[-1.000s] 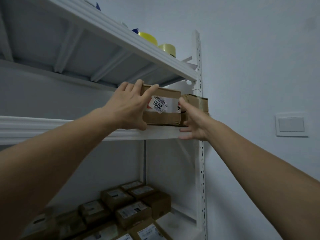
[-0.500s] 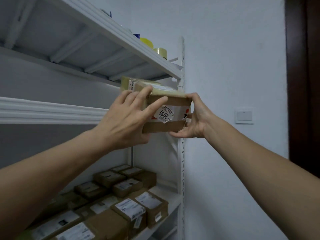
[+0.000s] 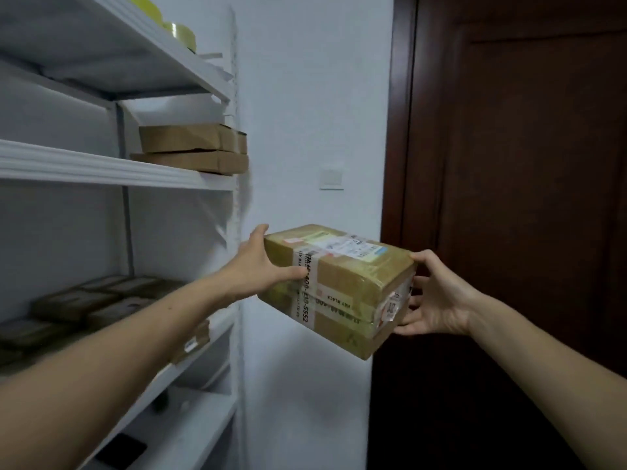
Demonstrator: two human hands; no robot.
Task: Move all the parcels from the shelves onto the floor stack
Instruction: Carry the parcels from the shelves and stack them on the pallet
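Cardboard parcel [image 3: 334, 286] wrapped in clear tape is in the air between your two hands, clear of the white shelving unit [image 3: 234, 198] and in front of the white wall beside the dark door [image 3: 509, 198]. Your left hand [image 3: 261, 266] presses flat on its far left end, fingers spread over the edge. Your right hand [image 3: 437, 296] holds the near right end, thumb on top and fingers curled under it.

I judge the task is only partly done. Up and to the left of your left hand, two flat parcels [image 3: 193, 149] lie stacked on the middle shelf [image 3: 101, 167]. Lower, left of your left forearm, several more labelled parcels [image 3: 84, 303] wait on the lower shelf. The top shelf carries yellow tape rolls [image 3: 176, 28]; if parcels are there, I cannot tell. The floor stack is not in view, so you cannot count what already lies there. This parcel must go down to it next, and many trips are left.
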